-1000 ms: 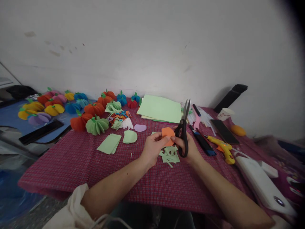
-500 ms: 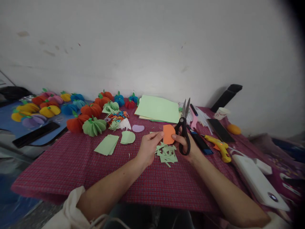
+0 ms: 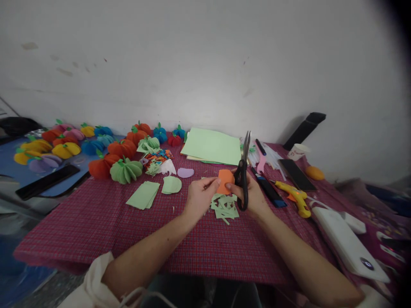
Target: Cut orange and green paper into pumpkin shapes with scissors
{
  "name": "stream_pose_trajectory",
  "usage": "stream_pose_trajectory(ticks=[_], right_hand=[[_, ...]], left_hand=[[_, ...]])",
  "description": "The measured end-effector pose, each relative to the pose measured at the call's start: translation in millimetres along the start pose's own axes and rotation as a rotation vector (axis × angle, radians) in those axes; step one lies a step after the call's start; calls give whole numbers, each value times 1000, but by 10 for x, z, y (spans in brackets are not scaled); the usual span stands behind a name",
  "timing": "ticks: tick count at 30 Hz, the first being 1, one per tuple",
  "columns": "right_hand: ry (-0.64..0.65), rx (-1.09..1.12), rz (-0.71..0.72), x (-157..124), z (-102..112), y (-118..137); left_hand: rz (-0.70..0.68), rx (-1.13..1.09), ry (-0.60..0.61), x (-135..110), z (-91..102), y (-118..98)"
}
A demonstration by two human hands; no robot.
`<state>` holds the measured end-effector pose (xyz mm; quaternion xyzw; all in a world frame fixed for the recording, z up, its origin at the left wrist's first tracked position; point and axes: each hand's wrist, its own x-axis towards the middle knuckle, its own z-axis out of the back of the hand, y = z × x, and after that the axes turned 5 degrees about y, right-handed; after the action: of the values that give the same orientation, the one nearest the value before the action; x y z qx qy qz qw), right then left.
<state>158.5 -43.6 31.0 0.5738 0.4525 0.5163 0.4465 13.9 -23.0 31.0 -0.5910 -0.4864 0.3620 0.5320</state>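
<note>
Between my two hands is a small orange paper piece (image 3: 226, 181) with a rounded right side. My left hand (image 3: 201, 194) pinches its left edge between thumb and fingers. My right hand (image 3: 252, 194) grips black-handled scissors (image 3: 243, 175), blades pointing up, while its thumb presses on the paper's right side. Below the orange piece lies a heap of green paper strips (image 3: 224, 208). Left of my left hand rest a rounded green paper piece (image 3: 171, 185), a purple paper piece (image 3: 185, 172) and a stack of green rectangles (image 3: 143, 195).
Folded paper pumpkins (image 3: 123, 149) in several colours stand at the left. Green sheets (image 3: 212, 145) lie by the wall. To the right are a yellow glue gun (image 3: 296, 197), a blue-black cutter (image 3: 269, 190), a phone (image 3: 297, 174), a paper cup (image 3: 298, 151) and a white power bank (image 3: 349, 244).
The scissors have turned in my right hand, their blades now seen nearly edge-on and closer together. The orange paper has shifted slightly left and down.
</note>
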Motion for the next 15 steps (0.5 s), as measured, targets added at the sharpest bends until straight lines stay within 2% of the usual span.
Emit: stream_pose_trajectory(ticks=[3, 8, 15], right_hand=[[4, -6, 5, -6, 2, 26], [17, 18, -1, -6, 24, 70], [65, -3, -8, -4, 31, 61]], left_hand=[[12, -16, 31, 37, 19, -7], [99, -227, 41, 88, 42, -46], [117, -286, 77, 90, 44, -17]])
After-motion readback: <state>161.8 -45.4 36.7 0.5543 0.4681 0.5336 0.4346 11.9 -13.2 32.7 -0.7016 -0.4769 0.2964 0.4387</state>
